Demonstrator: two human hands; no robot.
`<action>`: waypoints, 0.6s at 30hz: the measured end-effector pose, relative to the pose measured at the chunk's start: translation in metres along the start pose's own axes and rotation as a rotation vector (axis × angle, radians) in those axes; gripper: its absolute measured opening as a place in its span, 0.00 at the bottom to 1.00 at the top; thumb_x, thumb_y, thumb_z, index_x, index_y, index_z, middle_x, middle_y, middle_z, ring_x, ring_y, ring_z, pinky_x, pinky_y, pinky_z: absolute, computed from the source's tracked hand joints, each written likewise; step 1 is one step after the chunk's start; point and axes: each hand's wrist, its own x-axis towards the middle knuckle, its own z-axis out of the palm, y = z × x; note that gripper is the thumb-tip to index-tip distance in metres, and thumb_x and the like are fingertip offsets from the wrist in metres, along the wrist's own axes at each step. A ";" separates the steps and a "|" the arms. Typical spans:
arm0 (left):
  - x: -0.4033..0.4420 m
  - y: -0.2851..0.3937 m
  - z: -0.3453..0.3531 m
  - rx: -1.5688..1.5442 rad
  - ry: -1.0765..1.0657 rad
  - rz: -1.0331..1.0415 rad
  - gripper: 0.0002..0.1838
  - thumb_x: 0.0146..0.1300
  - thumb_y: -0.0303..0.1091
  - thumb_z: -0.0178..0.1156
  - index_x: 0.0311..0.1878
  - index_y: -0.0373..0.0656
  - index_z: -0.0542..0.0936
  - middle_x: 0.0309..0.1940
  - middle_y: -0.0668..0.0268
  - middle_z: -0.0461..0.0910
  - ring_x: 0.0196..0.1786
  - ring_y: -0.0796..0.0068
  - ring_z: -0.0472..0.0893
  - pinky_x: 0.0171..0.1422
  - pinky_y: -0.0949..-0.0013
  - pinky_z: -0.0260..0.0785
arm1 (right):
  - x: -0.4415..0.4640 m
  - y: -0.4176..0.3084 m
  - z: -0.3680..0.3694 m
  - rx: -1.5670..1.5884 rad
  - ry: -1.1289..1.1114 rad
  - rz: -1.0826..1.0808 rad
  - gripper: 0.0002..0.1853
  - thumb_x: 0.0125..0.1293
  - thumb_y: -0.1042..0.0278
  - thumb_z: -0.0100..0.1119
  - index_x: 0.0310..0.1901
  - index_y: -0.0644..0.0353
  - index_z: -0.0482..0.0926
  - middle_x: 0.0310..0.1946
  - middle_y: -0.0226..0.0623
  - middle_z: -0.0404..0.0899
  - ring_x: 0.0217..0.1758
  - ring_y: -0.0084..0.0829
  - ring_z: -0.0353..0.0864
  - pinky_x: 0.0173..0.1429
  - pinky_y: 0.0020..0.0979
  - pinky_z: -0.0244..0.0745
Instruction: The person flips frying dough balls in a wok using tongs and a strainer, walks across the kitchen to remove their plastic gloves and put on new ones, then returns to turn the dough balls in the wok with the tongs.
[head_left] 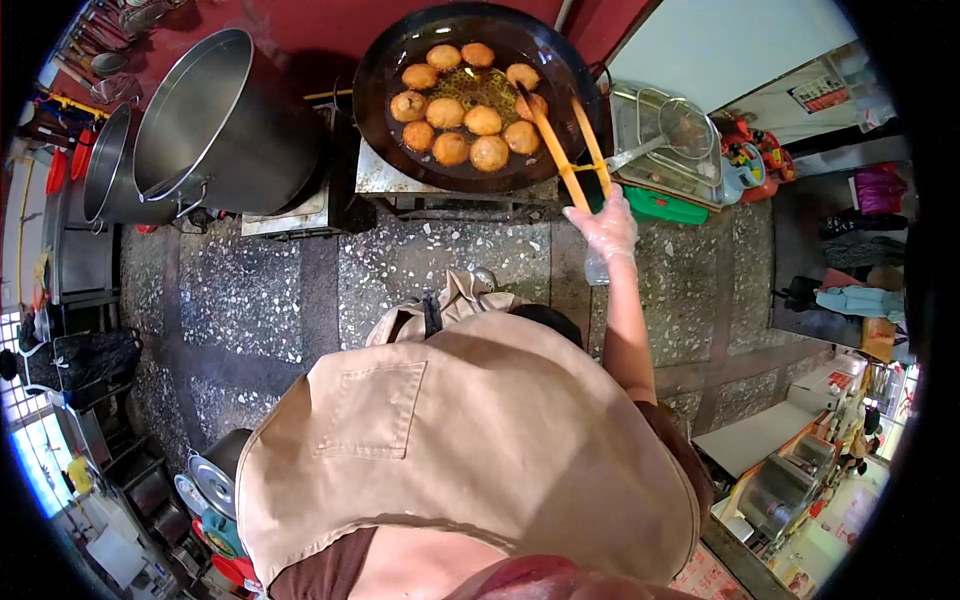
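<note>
My right hand (608,228), in a clear plastic glove, is closed around the lower end of a pair of wooden tongs (556,150). The tongs reach over the right side of a large dark wok (385,150), their two arms spread apart. One arm's tip is beside a golden-brown fried ball (534,106); whether it touches the ball I cannot tell. Several more fried balls (445,112) sit in the bubbling oil (470,90). My left hand is out of view, with the tan apron (480,420) filling the lower middle.
Two deep metal pots (225,130) stand left of the wok. On its right, a wire strainer (680,130) lies over a rack tray (640,110), beside a green container (665,205). Speckled floor (440,250) runs between stove and body. A lidded pot (215,480) is at lower left.
</note>
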 end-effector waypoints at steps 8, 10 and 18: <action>0.006 0.018 -0.003 -0.034 -0.017 0.007 0.10 0.61 0.35 0.50 0.32 0.43 0.79 0.28 0.56 0.79 0.36 0.57 0.80 0.41 0.56 0.74 | 0.014 -0.010 0.009 -0.280 -0.081 -0.079 0.43 0.44 0.46 0.72 0.58 0.61 0.65 0.48 0.47 0.75 0.51 0.45 0.78 0.53 0.42 0.73; 0.019 0.026 -0.027 -0.017 0.091 0.069 0.10 0.62 0.36 0.50 0.31 0.45 0.79 0.28 0.56 0.79 0.36 0.56 0.80 0.40 0.55 0.74 | 0.017 -0.025 0.013 -0.348 -0.112 -0.074 0.41 0.43 0.47 0.73 0.56 0.59 0.67 0.47 0.44 0.76 0.50 0.43 0.78 0.52 0.41 0.74; -0.034 0.126 -0.252 -1.312 0.601 0.308 0.18 0.62 0.36 0.58 0.52 0.37 0.77 0.41 0.64 0.80 0.41 0.77 0.77 0.48 0.72 0.70 | 0.035 -0.058 0.020 -0.472 -0.174 -0.127 0.35 0.45 0.49 0.73 0.52 0.59 0.70 0.47 0.41 0.77 0.53 0.40 0.78 0.53 0.39 0.72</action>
